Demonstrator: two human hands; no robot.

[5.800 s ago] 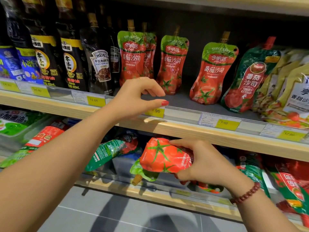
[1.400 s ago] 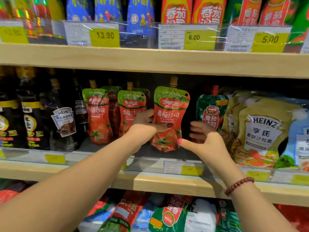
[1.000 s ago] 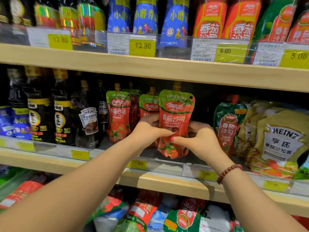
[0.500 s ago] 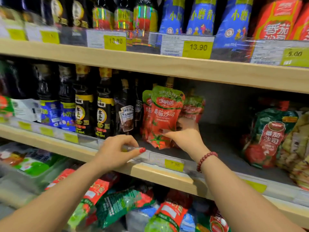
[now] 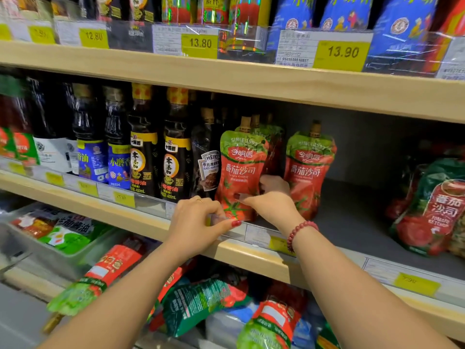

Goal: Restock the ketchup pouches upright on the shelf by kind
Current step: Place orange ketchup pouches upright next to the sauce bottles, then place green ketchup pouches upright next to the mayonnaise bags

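Right hand [image 5: 270, 202] pinches a glossy red pouch [image 5: 240, 172] upright on the grey shelf [image 5: 352, 217]; left hand [image 5: 198, 220] grips its clear plastic rail [image 5: 241, 229].

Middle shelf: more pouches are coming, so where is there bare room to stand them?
Bare grey shelf lies between the right red pouch and the green-topped pouch. Left of there it is crowded: red pouches stand against the Heinz bottle, with dark bottles beyond.

you face pale wooden shelves [image 5: 251, 79] stacked three high, yellow price tags [image 5: 342, 52] along their edges, a grey back wall [image 5: 364, 147] and grey floor [image 5: 15, 321] below
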